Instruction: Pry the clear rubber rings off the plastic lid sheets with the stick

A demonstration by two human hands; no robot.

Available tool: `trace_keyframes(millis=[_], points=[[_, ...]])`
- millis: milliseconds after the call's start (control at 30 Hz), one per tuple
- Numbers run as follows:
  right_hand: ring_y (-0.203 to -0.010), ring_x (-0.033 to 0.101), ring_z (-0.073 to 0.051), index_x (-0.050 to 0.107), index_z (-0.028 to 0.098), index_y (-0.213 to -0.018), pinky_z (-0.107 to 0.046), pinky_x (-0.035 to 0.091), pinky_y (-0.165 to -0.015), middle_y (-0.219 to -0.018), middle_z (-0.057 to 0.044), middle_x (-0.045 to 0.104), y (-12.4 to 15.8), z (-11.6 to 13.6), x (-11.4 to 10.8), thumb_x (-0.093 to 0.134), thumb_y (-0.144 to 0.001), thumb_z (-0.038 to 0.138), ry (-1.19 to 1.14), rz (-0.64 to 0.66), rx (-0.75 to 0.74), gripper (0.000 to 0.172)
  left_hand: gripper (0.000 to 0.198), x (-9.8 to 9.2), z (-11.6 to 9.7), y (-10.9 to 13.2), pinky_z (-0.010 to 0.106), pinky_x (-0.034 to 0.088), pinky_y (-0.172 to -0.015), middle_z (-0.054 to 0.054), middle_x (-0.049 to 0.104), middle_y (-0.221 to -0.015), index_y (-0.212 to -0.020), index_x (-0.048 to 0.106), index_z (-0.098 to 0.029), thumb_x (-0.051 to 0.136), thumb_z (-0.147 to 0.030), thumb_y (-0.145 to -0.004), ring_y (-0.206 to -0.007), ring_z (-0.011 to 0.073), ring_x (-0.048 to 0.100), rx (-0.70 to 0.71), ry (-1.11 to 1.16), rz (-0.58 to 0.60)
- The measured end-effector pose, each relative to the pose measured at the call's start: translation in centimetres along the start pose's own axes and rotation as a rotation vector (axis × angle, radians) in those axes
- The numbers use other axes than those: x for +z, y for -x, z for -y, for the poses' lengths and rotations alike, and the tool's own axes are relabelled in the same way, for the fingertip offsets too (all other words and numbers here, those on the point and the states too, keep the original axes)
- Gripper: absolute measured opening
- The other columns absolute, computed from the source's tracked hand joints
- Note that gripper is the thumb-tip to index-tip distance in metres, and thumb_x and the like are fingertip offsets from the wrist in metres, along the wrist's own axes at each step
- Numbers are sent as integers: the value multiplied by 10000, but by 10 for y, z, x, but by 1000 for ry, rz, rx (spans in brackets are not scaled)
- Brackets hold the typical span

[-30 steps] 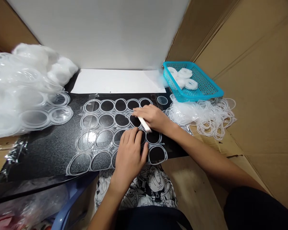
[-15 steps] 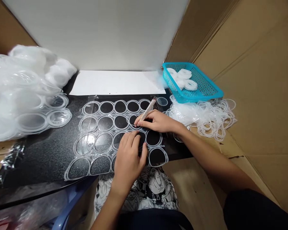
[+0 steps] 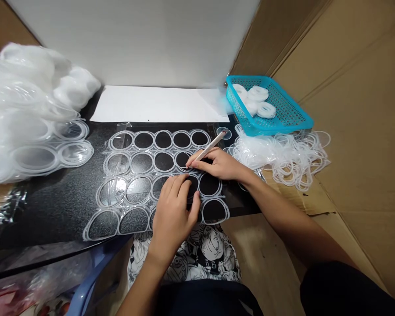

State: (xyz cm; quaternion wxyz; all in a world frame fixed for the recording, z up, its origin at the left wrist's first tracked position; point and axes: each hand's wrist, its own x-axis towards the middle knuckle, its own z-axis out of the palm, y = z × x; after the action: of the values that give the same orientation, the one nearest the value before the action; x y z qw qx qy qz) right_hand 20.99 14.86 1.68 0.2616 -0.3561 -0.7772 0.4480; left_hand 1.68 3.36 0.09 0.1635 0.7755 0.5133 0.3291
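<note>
A clear plastic sheet of joined rings (image 3: 141, 163) lies on a black board (image 3: 59, 202). My left hand (image 3: 173, 210) rests flat on the sheet's near middle, fingers stretched out and pressing it down. My right hand (image 3: 217, 164) pinches a thin white stick-like tool (image 3: 210, 147) like a pen. The tool's lower tip sits at the rim of a ring in the second row, just beyond my left fingertips.
A blue basket (image 3: 285, 116) with white ring stacks (image 3: 258, 98) stands at the back right. Loose clear rings (image 3: 283, 153) are heaped in front of it. Piled clear plastic sheets (image 3: 26, 118) fill the left. A white sheet of paper (image 3: 158, 104) lies behind the board. Cardboard walls (image 3: 349, 79) close in the right.
My right hand turned the white tool from lying under the palm to an upright pen grip, tip on a ring. My left hand stayed pressed on the sheet.
</note>
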Motion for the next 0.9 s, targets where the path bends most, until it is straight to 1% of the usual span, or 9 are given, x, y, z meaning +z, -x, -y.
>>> trace_keyframes(millis=[200,367,467,567,667,733,833,900], points=[[-1064,736,-204,795,246,-1028,-429,558,-1017,-1097,-38,805,1,-1,1,644,-1005,350,13,1,-10,185,189,0,1,-1,515,507,-1101,130,651,-1309,-1196,583,-195,586,-214,-1009,-1234,289,601,4,3,1],[-1059,735,-206,790,233,-1063,-420,558,-1007,-1106,-50,800,1,-3,2,631,-1011,378,-6,-59,6,222,188,0,1,-1,508,512,-1089,124,651,-1310,-1198,579,-208,583,-217,-1011,-1243,290,599,2,9,2],[-1055,737,-208,793,245,-1046,-433,561,-1007,-1106,-43,803,1,-2,1,637,-1009,365,-2,-25,-3,200,189,0,0,-1,513,511,-1090,122,650,-1308,-1200,578,-211,581,-218,-1011,-1238,290,602,-1,11,6],[-1058,738,-199,793,253,-1033,-422,557,-1009,-1105,-31,805,1,-1,1,636,-1011,340,53,-2,-29,181,188,-1,0,-1,514,507,-1099,120,646,-1316,-1200,578,-215,579,-220,-1012,-1242,290,601,-4,14,11],[-1049,736,-185,784,236,-1055,-390,551,-988,-1100,-33,806,2,-2,2,610,-1030,312,157,-2,-85,192,189,-1,0,-1,508,504,-1102,121,642,-1315,-1201,576,-206,578,-222,-1013,-1241,287,596,-4,7,15],[-1047,729,-185,767,219,-1103,-388,539,-974,-1104,-38,806,3,-4,3,576,-1049,283,274,6,-190,208,192,-1,1,-1,509,506,-1094,126,638,-1310,-1203,573,-200,577,-224,-1013,-1234,288,593,2,-7,20],[-1126,701,-229,724,191,-1209,-431,506,-969,-1232,-75,780,7,-6,7,523,-1069,240,536,28,-383,250,200,0,1,-1,518,506,-1087,132,629,-1314,-1210,568,-201,578,-232,-1013,-1234,295,586,10,-25,21],[-1187,677,-259,705,184,-1251,-449,487,-964,-1340,-107,734,9,-4,9,502,-1074,226,700,19,-414,273,206,0,1,-1,521,507,-1083,136,628,-1313,-1216,566,-200,576,-236,-1013,-1233,299,584,9,-33,21]])
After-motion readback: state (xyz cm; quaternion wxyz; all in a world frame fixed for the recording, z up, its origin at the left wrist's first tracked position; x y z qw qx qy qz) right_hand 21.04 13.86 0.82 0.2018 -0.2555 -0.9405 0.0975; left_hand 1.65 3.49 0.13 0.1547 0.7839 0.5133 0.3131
